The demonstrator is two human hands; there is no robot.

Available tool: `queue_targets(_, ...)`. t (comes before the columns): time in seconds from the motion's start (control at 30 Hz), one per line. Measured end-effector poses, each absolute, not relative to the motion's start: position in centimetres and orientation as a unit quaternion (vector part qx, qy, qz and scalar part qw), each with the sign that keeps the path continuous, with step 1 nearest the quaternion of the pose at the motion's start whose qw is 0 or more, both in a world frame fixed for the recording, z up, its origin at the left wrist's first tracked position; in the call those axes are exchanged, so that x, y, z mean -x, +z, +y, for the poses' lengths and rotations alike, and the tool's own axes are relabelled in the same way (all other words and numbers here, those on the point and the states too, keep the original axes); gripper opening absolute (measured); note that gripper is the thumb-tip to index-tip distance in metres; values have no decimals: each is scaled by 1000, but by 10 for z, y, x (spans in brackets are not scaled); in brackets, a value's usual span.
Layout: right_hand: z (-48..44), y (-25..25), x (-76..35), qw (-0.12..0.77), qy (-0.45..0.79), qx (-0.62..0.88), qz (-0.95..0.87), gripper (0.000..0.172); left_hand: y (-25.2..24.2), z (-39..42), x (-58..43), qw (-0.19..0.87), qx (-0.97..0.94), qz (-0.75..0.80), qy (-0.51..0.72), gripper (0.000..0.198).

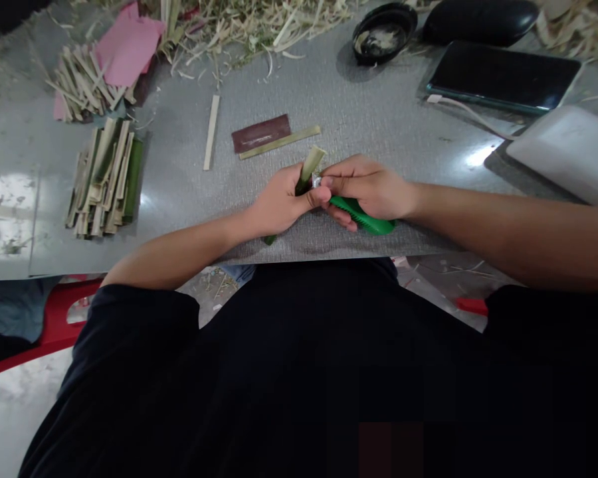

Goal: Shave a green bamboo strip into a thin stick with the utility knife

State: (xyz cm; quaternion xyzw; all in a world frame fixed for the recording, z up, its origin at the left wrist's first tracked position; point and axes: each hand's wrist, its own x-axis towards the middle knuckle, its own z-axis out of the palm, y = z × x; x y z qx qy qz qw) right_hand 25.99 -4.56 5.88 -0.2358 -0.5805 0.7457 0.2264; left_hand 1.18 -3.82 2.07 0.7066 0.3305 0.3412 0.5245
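Note:
My left hand (282, 201) is closed round a short green bamboo strip (309, 166) whose pale cut end sticks up past my fingers. My right hand (366, 188) grips a green-handled knife (366, 219), and its small metal blade touches the strip where my two thumbs meet. Both hands rest near the front edge of the grey table (329, 99).
A stack of cut bamboo strips (107, 179) lies at the left, with a looser pile (82, 83) and pink paper (127, 46) behind it. Two single strips and a dark red sanding piece (260, 133) lie ahead. A black bowl (383, 32), tablet (503, 76) and white box (568, 149) sit at right.

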Motion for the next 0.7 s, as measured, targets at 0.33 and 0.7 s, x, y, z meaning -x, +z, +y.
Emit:
queue_targets(0.33, -43, 52, -260, 226, 749, 213, -585, 62, 23, -38, -16, 548, -699, 314, 335, 97)
queue_targets(0.7, -44, 54, -253, 229, 748, 204, -588, 64, 33, -45, -14, 581, -676, 327, 314, 93)
